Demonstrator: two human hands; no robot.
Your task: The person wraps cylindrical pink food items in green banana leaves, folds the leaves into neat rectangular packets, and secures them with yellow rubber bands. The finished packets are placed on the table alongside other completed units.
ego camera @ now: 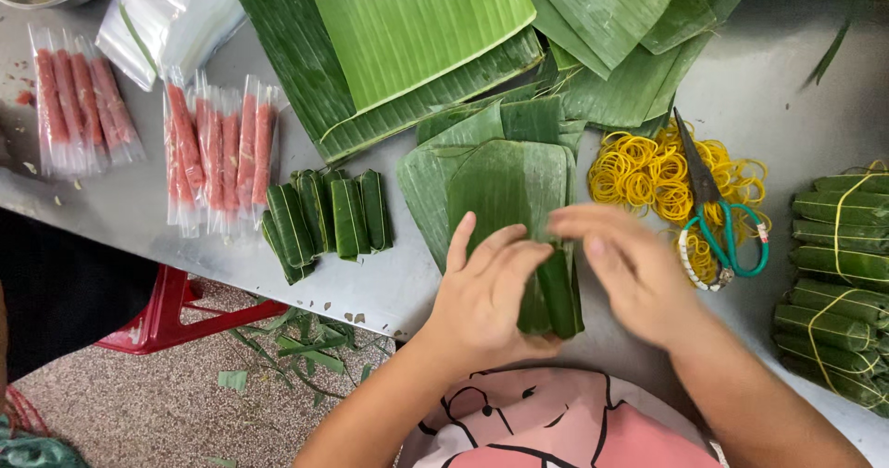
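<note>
Now left hand (486, 292) grips dark-green leaf-wrapped roll (556, 297), right hand (625, 269) alongside.

A dull grey metal worktable (130, 204) is seen from above, filling most of the view from nine o'clock across to three o'clock. Its front edge runs diagonally towards six o'clock. Soft, even light is spread over the surface, and faint pale reflections are shown at two o'clock. Below the table edge, at seven o'clock, a speckled pinkish-grey stone floor (157, 403) is visible, littered with torn green leaf scraps (296, 343). A red plastic stool (171, 315) is tucked partly beneath the table at eight o'clock. No walls or windows are shown.
</note>
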